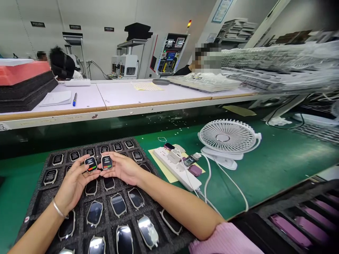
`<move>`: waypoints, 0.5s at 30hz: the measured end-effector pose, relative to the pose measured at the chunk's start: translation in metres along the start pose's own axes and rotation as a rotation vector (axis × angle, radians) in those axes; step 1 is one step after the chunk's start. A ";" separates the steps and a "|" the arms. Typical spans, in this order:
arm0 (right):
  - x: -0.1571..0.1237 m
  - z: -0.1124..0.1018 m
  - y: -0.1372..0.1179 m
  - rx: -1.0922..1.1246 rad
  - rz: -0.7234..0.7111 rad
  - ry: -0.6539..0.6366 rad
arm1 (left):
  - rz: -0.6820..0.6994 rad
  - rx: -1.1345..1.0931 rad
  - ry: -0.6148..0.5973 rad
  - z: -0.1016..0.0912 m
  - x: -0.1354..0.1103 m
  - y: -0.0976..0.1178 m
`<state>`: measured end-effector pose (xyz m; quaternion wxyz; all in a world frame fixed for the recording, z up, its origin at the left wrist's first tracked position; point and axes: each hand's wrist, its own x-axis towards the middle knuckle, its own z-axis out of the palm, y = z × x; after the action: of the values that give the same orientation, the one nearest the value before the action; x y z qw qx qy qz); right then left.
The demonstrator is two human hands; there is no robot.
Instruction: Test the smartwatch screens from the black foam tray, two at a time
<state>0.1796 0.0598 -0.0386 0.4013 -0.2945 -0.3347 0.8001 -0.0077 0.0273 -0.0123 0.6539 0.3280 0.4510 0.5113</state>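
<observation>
My left hand (72, 183) pinches a small smartwatch body (90, 164) with a lit red and green screen. My right hand (124, 168) holds a second lit watch body (107, 162) right beside the first. Both hands hover over a black foam tray (34, 197) whose pockets hold several more watch bodies. Those at the tray's far rows show text on their screens; the nearer ones are dark and reflective. A thin bracelet circles my left wrist and a pink sleeve covers my right upper arm.
A white power strip (177, 168) with plugged chargers lies right of the tray on a green mat (275, 165). A white desk fan (227, 138) stands behind it. A dark tray with purple parts (291, 225) sits at bottom right. Other people sit beyond the white bench (137, 95).
</observation>
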 end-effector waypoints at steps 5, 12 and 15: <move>0.001 0.002 -0.003 0.012 -0.003 0.056 | -0.015 0.032 -0.006 0.000 -0.001 0.001; 0.000 0.001 -0.004 0.005 -0.012 0.110 | -0.001 0.042 -0.028 -0.003 0.000 -0.002; -0.002 0.001 -0.003 -0.029 -0.056 0.111 | 0.010 0.064 -0.047 -0.003 0.001 -0.004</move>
<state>0.1812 0.0597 -0.0354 0.4373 -0.3344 -0.3315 0.7662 -0.0089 0.0271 -0.0175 0.6509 0.3629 0.4501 0.4919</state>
